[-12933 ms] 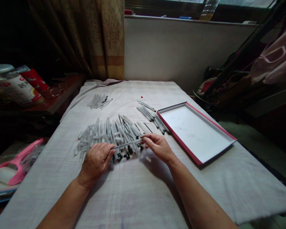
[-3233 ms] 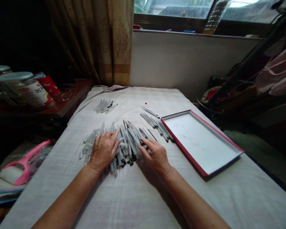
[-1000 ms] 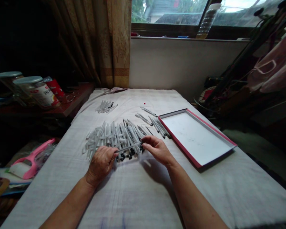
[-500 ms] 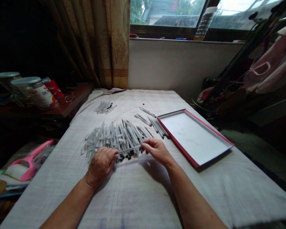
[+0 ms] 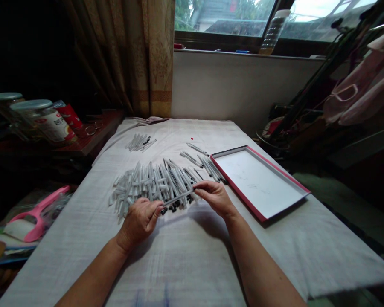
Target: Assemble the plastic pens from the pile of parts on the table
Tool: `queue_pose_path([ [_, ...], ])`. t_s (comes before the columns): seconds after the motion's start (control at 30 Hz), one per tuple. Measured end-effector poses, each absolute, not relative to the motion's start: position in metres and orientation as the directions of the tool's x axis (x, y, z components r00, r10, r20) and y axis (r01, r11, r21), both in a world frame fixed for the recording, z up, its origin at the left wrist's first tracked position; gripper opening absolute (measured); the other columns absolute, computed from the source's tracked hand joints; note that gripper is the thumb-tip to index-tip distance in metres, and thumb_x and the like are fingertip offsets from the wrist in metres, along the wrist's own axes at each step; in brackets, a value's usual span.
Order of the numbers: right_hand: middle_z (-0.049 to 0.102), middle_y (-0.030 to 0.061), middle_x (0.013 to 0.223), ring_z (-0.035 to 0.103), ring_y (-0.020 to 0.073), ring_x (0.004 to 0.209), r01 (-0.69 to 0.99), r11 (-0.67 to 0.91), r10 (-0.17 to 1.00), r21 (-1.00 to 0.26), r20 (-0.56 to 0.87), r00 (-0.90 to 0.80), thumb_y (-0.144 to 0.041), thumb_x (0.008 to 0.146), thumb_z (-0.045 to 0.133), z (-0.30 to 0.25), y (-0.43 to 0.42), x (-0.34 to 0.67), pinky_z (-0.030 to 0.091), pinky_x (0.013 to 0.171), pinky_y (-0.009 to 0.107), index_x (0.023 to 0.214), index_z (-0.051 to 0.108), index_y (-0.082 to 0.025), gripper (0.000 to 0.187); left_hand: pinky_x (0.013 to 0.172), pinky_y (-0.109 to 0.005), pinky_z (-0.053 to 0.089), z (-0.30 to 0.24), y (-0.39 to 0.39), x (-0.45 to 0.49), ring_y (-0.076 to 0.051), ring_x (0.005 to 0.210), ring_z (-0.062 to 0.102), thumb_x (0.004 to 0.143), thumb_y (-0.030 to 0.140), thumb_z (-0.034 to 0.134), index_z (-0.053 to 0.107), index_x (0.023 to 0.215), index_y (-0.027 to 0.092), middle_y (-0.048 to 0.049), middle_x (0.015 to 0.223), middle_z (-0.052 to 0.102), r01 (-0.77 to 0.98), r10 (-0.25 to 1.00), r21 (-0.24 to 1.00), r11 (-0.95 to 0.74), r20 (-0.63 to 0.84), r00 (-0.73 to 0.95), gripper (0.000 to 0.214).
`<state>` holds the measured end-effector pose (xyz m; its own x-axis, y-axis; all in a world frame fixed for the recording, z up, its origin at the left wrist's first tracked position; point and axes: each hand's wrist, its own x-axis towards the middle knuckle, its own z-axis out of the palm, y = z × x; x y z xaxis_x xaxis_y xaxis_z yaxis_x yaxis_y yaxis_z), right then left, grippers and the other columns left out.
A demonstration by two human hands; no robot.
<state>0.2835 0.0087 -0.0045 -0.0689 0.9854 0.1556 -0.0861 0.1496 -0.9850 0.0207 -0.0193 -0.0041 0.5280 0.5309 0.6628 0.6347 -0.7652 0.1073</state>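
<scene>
A slim clear pen (image 5: 179,197) spans the gap between my two hands, above the near edge of a pile. My left hand (image 5: 143,216) is closed round its left end. At the other end, my right hand (image 5: 213,197) pinches it between thumb and fingertips. Behind them lies a heap of clear pen barrels (image 5: 144,181), with small black caps (image 5: 173,208) along its near side. To the right of the heap, several pens with black ends (image 5: 212,169) lie side by side against a shallow box lid.
The white-bottomed lid with red sides (image 5: 262,183) rests on the cloth-covered table (image 5: 192,264). A smaller group of pen parts (image 5: 139,142) and a tiny red piece (image 5: 192,138) lie farther back. Jars (image 5: 48,123) stand on a side table at left, above pink-handled scissors (image 5: 40,213).
Both hands have shifted slightly to the right with the pen still held between them. The right end of the pen has risen a little. The view has moved slightly.
</scene>
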Motion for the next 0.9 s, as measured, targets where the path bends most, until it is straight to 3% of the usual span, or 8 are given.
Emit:
queue_pose_path([
  [0.1,0.076,0.0029,0.076,0.068,0.0169,0.07,-0.102,0.155,0.986,-0.983,0.161,-0.05,-0.037,0.064,0.086,-0.002,0.008,0.281,0.055,0.07,0.032,0.077,0.079,-0.022,0.021,0.067,-0.029,0.049,-0.004,-0.02,0.02,-0.015,0.064,0.065,0.101,0.028,0.038,0.068,0.096,0.017,-0.0039,0.08,0.076,0.63,0.571,0.176,-0.757,0.648,0.505,0.033],
  [0.2,0.077,0.0035,0.078,0.069,0.0187,0.074,-0.104,0.175,0.984,-0.979,0.177,-0.008,-0.037,0.064,0.085,0.003,0.006,0.28,0.056,0.072,0.033,0.077,0.079,-0.023,0.02,0.066,-0.028,0.05,-0.003,-0.023,0.021,-0.016,0.067,0.066,0.1,0.035,0.039,0.071,0.101,0.017,-0.0055,0.079,0.074,0.616,0.676,0.34,-0.71,0.575,0.461,0.036],
  [0.37,0.077,0.0037,0.079,0.069,0.0207,0.078,-0.15,0.193,0.981,-0.97,0.187,0.057,-0.037,0.062,0.085,0.007,0.003,0.274,0.057,0.074,0.035,0.073,0.078,-0.024,0.018,0.05,-0.023,0.039,0.001,-0.028,0.023,-0.011,0.048,0.051,0.097,0.048,0.04,0.07,0.105,0.016,0.0021,0.054,0.055,0.482,0.881,0.759,-0.438,0.255,0.398,0.045],
  [0.47,0.076,0.0031,0.08,0.068,0.0199,0.078,-0.192,0.189,0.982,-0.963,0.182,0.054,-0.033,0.062,0.084,0.006,0.003,0.269,0.056,0.074,0.034,0.074,0.078,-0.024,0.016,0.044,-0.022,0.03,0.002,-0.027,0.023,-0.009,0.043,0.04,0.094,0.059,0.042,0.069,0.103,0.014,0.0055,0.049,0.043,0.343,0.913,0.911,-0.23,0.081,0.399,0.053],
  [0.63,0.077,0.0025,0.085,0.068,0.0199,0.084,-0.26,0.261,0.965,-0.929,0.241,0.107,-0.026,0.064,0.08,0.005,0.008,0.266,0.055,0.072,0.032,0.072,0.077,-0.026,0.009,0.041,-0.021,0.022,0.003,-0.021,0.019,-0.007,0.041,0.029,0.084,0.074,0.049,0.067,0.092,0.014,0.0083,0.046,0.036,0.187,0.916,0.982,0.016,-0.09,0.392,0.063],
  [0.73,0.076,0.0033,0.086,0.067,0.0195,0.083,-0.226,0.272,0.953,-0.935,0.229,0.199,-0.03,0.065,0.078,0.0,0.016,0.271,0.053,0.067,0.03,0.075,0.075,-0.024,0.011,0.041,-0.02,0.02,0.005,-0.019,0.017,-0.006,0.041,0.025,0.08,0.076,0.052,0.066,0.09,0.014,0.0095,0.046,0.034,0.156,0.928,0.985,0.075,-0.126,0.352,0.065],
  [0.83,0.075,0.0052,0.085,0.065,0.0184,0.074,-0.045,0.198,0.949,-0.979,0.18,0.258,-0.038,0.067,0.075,-0.011,0.023,0.279,0.052,0.065,0.031,0.087,0.075,-0.02,0.027,0.042,-0.02,0.021,0.006,-0.019,0.017,-0.006,0.043,0.029,0.077,0.077,0.056,0.064,0.094,0.015,0.0089,0.048,0.037,0.141,0.944,0.986,0.089,-0.129,0.305,0.064],
  [0.9,0.075,0.0055,0.081,0.064,0.0188,0.071,0.154,0.154,0.933,-0.976,0.196,0.304,-0.042,0.07,0.072,-0.02,0.027,0.284,0.052,0.069,0.033,0.085,0.074,-0.019,0.028,0.043,-0.019,0.022,0.007,-0.019,0.017,-0.007,0.045,0.033,0.073,0.076,0.062,0.062,0.098,0.017,0.0087,0.051,0.041,0.124,0.954,0.987,0.102,-0.132,0.27,0.064],
])
